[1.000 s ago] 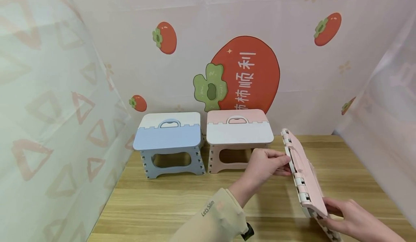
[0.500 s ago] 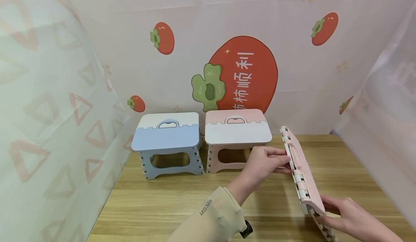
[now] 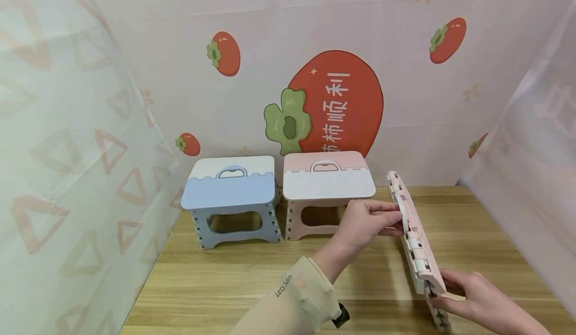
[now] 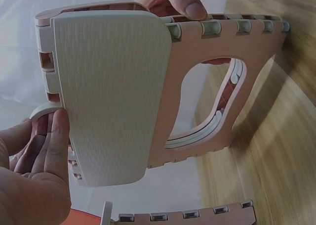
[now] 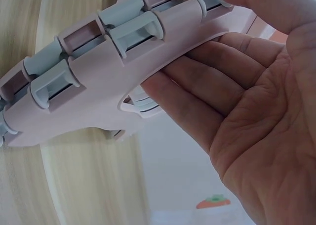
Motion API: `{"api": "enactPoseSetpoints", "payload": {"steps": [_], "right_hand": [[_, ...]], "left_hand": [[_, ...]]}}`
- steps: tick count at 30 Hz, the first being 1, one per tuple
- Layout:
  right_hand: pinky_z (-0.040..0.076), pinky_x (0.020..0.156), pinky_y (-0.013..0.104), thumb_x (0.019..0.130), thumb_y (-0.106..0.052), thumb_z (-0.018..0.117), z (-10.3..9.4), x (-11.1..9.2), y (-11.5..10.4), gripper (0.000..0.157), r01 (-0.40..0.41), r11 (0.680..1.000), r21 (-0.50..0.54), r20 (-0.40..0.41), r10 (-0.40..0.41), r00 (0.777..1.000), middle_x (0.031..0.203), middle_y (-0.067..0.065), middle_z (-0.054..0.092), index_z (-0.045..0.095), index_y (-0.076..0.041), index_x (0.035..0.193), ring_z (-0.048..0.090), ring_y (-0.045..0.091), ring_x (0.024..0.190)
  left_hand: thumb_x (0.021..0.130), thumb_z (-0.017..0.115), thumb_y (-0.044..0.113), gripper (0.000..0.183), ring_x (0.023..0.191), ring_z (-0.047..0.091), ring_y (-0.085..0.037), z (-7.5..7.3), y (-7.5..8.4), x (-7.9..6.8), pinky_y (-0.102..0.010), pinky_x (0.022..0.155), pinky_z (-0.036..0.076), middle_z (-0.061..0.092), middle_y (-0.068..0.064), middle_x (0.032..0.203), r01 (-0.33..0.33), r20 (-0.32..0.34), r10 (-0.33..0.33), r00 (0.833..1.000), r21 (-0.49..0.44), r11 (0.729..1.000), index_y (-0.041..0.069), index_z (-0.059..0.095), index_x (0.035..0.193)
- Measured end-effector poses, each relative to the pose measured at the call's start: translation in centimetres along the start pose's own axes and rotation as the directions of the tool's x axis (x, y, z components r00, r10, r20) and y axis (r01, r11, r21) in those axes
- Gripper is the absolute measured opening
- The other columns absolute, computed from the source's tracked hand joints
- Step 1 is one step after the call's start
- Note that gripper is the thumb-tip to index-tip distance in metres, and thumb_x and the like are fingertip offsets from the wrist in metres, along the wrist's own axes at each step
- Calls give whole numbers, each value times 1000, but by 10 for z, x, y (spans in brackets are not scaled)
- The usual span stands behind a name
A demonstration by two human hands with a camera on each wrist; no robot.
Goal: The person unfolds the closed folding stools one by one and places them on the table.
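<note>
A pink and white folding stool [image 3: 418, 240] stands folded on edge at the right, its hinged seam toward me. My left hand [image 3: 369, 220] pinches the small white carry handle on the seam, which stands out from the folded seat; in the left wrist view, this hand's fingers [image 4: 49, 146] curl round it. My right hand [image 3: 472, 295] holds the near end, thumb on the hinged leg edge and fingers along the pink side [image 5: 98, 67]. The left wrist view shows the white seat half [image 4: 108, 96] folded flat and a pink leg panel [image 4: 192, 52] spread below it.
A blue and white stool [image 3: 231, 195] stands unfolded at the back left. Beside it, close to my left hand, a pink and white stool [image 3: 330, 185] stands unfolded too. All are on a wooden table [image 3: 216, 285] with a patterned cloth backdrop [image 3: 405, 100] behind and at both sides.
The folded seat has closed up a little and the white handle now sticks out of the seam toward my left hand. My right hand and the stool's near end have shifted slightly left.
</note>
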State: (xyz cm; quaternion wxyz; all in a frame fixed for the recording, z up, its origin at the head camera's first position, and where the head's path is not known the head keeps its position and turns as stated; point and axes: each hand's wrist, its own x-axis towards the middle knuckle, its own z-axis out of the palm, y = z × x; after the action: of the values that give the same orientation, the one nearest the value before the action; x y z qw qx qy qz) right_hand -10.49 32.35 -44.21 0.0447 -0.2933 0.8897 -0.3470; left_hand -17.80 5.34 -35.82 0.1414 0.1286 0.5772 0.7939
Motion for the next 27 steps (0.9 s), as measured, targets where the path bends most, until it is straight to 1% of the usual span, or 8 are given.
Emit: {"api": "enactPoseSetpoints", "payload": {"steps": [5, 9, 15, 18, 20, 24, 27], "right_hand": [[55, 75, 17, 93, -14, 76, 2, 1, -1, 40, 12, 1000, 16, -10, -12, 1000, 120, -9, 72, 66, -21, 130, 64, -1, 109], [55, 73, 18, 94, -13, 74, 3, 2, -2, 39, -5, 999, 39, 3, 5, 1000, 119, -9, 73, 65, -19, 131, 65, -2, 107], [56, 72, 19, 95, -13, 73, 6, 3, -3, 37, -28, 996, 87, 20, 27, 999, 117, -6, 74, 64, -13, 132, 65, -1, 105], [57, 73, 20, 95, -13, 73, 8, 4, -4, 37, -23, 995, 101, 2, 22, 1000, 117, -5, 74, 65, -11, 131, 66, -1, 105], [57, 74, 20, 94, -12, 74, 10, 5, -5, 37, -13, 993, 114, -13, 15, 1000, 116, -4, 75, 65, -10, 130, 67, 0, 105], [58, 73, 20, 92, -11, 76, 15, 6, -7, 34, -1, 994, 113, -59, 8, 998, 111, -6, 76, 68, -12, 125, 69, 1, 100], [58, 72, 19, 91, -10, 77, 17, 7, -7, 32, 11, 994, 107, -90, -1, 996, 109, -6, 76, 69, -12, 122, 69, 1, 98]], "left_hand": [[92, 72, -1, 17, 78, 75, -20, -1, 2, -1, -33, 73, 64, 78, -10, 94, -11, 23, 11, 1000, 3, 1000, -5, 77, 108], [93, 73, 2, 20, 81, 77, -24, -2, 5, -2, -33, 75, 64, 78, -10, 95, -2, 35, 1, 999, 30, 1000, -2, 77, 112], [95, 71, 6, 25, 86, 77, -27, -5, 8, -3, -32, 79, 63, 78, -12, 99, 0, 81, -4, 997, 54, 999, -3, 74, 118], [96, 70, 6, 26, 89, 77, -28, -6, 8, -3, -32, 81, 63, 78, -12, 101, 4, 90, -9, 996, 55, 998, -3, 73, 120], [96, 70, 6, 27, 90, 77, -27, -6, 9, -3, -34, 83, 63, 78, -12, 101, 6, 95, -11, 995, 46, 999, -3, 73, 121], [97, 69, 6, 28, 89, 77, -23, -6, 10, -3, -36, 85, 62, 78, -12, 101, 8, 110, -11, 994, 31, 999, -3, 72, 123], [97, 69, 6, 29, 91, 76, -21, -6, 10, -3, -34, 85, 62, 77, -14, 102, 3, 122, -6, 993, 24, 1000, -2, 71, 124]]}}
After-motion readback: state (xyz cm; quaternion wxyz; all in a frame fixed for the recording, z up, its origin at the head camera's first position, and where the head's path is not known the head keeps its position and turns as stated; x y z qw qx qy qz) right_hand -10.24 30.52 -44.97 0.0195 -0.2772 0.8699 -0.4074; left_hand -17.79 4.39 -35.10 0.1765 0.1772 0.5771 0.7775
